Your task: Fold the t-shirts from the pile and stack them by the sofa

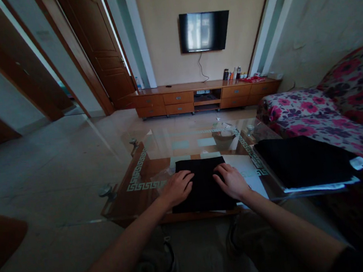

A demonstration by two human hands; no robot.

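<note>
While black cloth [205, 197] lay flat on glass bench [144, 186], our left hand [177, 187] and right hand [232, 180] rested palm-down on its sides, loosely spread, gripping nothing. White sheet [247, 170] showed beside cloth; black fabric pile [303, 160] lay farther right.

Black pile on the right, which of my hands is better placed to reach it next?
Probably the right hand, nearer the black pile; the left hand rests farther across the black cloth.
</note>
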